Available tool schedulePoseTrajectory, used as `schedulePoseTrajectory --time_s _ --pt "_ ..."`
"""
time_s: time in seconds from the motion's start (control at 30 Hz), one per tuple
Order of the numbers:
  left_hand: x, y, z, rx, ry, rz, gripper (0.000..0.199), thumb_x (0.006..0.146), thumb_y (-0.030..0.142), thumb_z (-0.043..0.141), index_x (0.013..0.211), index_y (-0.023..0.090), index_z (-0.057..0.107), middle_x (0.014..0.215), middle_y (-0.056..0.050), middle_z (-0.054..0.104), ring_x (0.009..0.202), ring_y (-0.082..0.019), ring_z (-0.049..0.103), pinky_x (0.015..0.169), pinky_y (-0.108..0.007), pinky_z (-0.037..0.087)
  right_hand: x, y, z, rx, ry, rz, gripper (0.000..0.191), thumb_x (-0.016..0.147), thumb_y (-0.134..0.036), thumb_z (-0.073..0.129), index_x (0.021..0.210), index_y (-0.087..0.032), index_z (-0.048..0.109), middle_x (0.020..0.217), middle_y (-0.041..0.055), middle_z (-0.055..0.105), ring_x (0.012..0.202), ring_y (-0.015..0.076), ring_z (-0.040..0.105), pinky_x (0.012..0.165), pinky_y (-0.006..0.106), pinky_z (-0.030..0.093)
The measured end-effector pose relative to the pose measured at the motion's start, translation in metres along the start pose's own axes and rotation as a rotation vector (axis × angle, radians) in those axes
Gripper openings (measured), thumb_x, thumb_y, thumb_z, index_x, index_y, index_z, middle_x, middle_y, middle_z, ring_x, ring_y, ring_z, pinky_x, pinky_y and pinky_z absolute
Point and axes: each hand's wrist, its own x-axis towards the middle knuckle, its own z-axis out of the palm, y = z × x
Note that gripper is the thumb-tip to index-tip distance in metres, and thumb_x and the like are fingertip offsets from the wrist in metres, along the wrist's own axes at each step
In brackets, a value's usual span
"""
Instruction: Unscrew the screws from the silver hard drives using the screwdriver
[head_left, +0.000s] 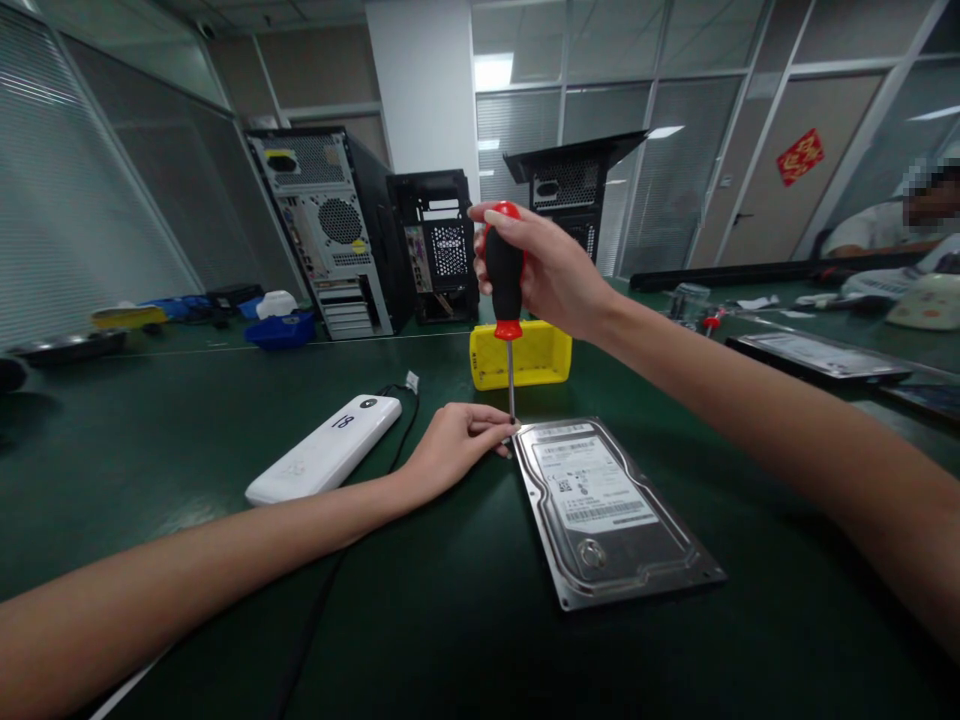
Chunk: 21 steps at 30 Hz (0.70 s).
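My right hand (536, 255) is wrapped round the red and black handle of a screwdriver (505, 285), its thumb near the top. The screwdriver stands upright, with its tip at the far left corner of a hard drive (600, 500). That drive lies flat on the green table, label side up. At the same corner, my left hand (465, 438) has thumb and fingers pinched together beside the screwdriver tip. What lies between those fingertips is too small to make out.
A white power bank (326, 450) with a black cable lies left of the drive. Behind it stand a yellow bin (521, 355), a blue bin (281, 330) and computer cases (341, 230). Another hard drive (821, 355) lies at the right, with a person (885, 230) beyond.
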Motion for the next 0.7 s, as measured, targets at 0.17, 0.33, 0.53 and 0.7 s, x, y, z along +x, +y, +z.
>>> schedulePoseTrajectory --time_s 0.17,0.33,0.53,0.7 --pt "0.001 0.002 -0.001 -0.017 -0.051 -0.009 0.026 0.084 0.028 0.059 0.1 0.01 0.067 0.088 -0.007 0.07 0.076 -0.015 0.064 0.071 -0.023 0.048 0.003 0.011 -0.006 -0.05 0.012 -0.049 0.019 0.083 -0.028 0.061 0.093 -0.018 0.048 0.079 -0.0036 0.053 0.068 0.0065 0.056 0.062 0.018 0.05" --pt "0.0 0.003 -0.002 -0.007 -0.049 -0.039 0.03 0.084 0.033 0.057 0.102 0.011 0.067 0.085 -0.005 0.069 0.076 -0.016 0.062 0.072 -0.025 0.046 0.004 0.012 -0.009 -0.055 0.002 -0.07 0.025 0.081 -0.033 0.063 0.088 -0.02 0.044 0.071 -0.0057 0.052 0.057 0.0052 0.052 0.054 0.019 0.047" --pt "0.0 0.003 -0.002 -0.065 -0.02 -0.047 0.031 0.087 0.034 0.051 0.104 0.013 0.066 0.101 -0.006 0.068 0.083 -0.016 0.061 0.079 -0.026 0.045 0.013 0.0 -0.025 0.027 0.162 -0.091 0.026 0.079 -0.035 0.065 0.084 -0.022 0.043 0.066 -0.0068 0.046 0.049 0.0042 0.044 0.042 0.015 0.037" --pt "-0.004 0.008 -0.001 -0.068 0.12 0.015 0.026 0.088 0.031 0.046 0.101 0.015 0.063 0.104 -0.006 0.066 0.088 -0.017 0.058 0.075 -0.026 0.044 0.014 -0.014 -0.048 -0.184 0.299 0.075 0.025 0.085 -0.04 0.054 0.083 -0.022 0.037 0.066 -0.0048 0.043 0.05 0.0068 0.044 0.045 0.018 0.042"
